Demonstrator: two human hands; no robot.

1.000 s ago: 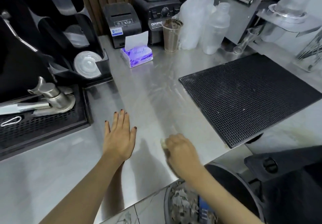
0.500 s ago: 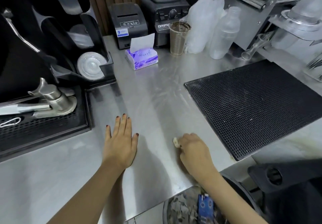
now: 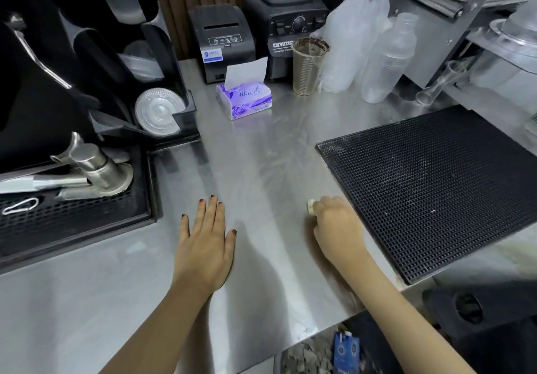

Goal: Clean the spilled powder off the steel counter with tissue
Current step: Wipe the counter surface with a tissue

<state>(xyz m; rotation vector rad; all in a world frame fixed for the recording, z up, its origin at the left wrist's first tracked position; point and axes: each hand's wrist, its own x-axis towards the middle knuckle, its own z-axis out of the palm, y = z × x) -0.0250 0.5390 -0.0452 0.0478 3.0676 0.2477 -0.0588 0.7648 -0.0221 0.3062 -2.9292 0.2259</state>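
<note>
My right hand (image 3: 337,224) grips a small wad of white tissue (image 3: 311,207) and presses it on the steel counter (image 3: 261,155), close to the left edge of the black rubber mat (image 3: 436,181). Only a bit of the wad shows past my fingers. My left hand (image 3: 205,241) rests flat on the counter with fingers straight, to the left of the right hand. A faint brownish smear of powder (image 3: 334,275) lies on the steel under my right forearm. A purple tissue box (image 3: 245,100) with one sheet sticking up stands farther back.
A black drip tray (image 3: 72,216) with a metal tamper sits at the left. A receipt printer (image 3: 220,39), blender (image 3: 286,24), ribbed plastic cup (image 3: 308,65) and clear bottle (image 3: 388,59) line the back. A bin with waste (image 3: 319,356) is below the counter's front edge.
My right hand has slid the tissue wad away from the front edge, farther up the counter and toward the mat. My left hand has stayed flat in place.
</note>
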